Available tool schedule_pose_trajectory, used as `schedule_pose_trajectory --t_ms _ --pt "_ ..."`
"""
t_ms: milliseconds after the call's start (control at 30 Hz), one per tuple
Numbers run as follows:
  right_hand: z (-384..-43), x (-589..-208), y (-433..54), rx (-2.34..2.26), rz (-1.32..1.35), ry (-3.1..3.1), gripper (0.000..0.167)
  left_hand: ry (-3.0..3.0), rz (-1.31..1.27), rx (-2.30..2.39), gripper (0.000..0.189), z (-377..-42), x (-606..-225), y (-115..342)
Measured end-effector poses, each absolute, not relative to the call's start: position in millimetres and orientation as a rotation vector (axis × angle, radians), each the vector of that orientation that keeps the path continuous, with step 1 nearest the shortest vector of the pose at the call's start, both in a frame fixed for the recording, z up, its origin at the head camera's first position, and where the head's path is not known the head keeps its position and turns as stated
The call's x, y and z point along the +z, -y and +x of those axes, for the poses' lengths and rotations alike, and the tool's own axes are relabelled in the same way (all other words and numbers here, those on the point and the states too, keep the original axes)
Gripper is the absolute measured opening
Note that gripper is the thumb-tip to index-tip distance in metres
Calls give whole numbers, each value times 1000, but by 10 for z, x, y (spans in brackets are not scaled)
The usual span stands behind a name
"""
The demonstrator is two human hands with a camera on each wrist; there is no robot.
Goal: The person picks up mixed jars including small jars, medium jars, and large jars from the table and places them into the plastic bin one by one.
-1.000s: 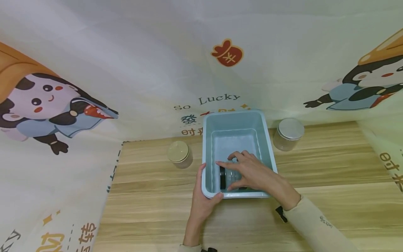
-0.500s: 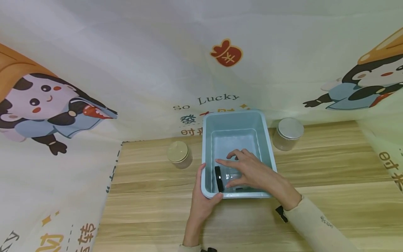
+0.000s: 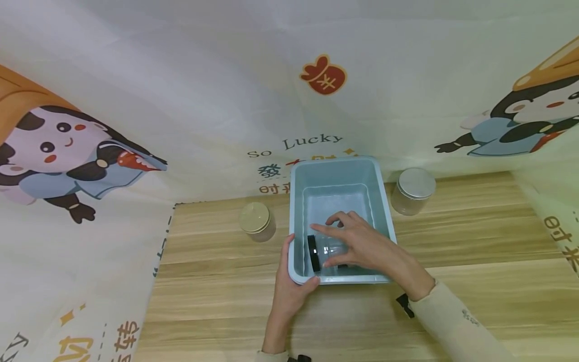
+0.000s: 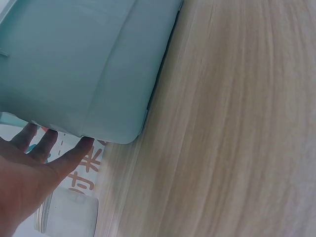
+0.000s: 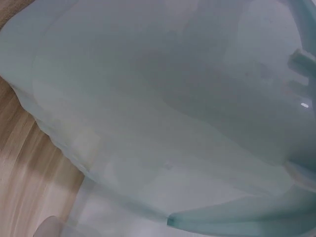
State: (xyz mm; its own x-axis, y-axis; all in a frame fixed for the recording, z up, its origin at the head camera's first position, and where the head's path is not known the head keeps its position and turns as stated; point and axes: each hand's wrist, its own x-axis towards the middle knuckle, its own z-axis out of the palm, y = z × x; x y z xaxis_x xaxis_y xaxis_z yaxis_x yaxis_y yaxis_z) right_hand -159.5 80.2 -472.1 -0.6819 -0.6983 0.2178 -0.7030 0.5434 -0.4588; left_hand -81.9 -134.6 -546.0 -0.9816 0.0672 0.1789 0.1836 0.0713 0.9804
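Note:
A light-blue plastic bin [image 3: 297, 201] stands on the wooden table. My left hand [image 3: 289, 291] grips its near left corner, thumb over the front rim. In the left wrist view, fingers of the left hand [image 4: 34, 168] lie along the bin's outer wall [image 4: 74, 69]. Inside the bin, a clear jar with a black lid [image 3: 313, 253] lies on its side, lid to the left. My right hand [image 3: 362, 246] hovers around it, thumb and index finger spread apart, hiding part of the jar. Another dark bit [image 3: 342, 265] shows below that hand; its kind is unclear.
A jar with a pale yellow lid [image 3: 255, 221] stands left of the bin, and a silver-lidded jar [image 3: 413, 191] stands right of it. A printed cloth [image 3: 217, 100] hangs behind the table. Only the bin's wall [image 5: 148, 98] fills most of the right wrist view.
The black-lidded jar has slid left and tilted within the right hand's spread fingers, then shifted slightly away from the front rim. Both hands have hardly moved.

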Motion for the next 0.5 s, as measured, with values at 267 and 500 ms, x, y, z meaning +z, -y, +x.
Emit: schedule_pose_trajectory --t_ms 267,500 --pt "-1612 -4684 -825 878 1229 2729 78 2238 -253 -2070 100 -821 -5470 1346" --pt "-1637 -4664 -846 879 1209 2700 81 2227 -291 -2060 101 -831 -5493 1360"
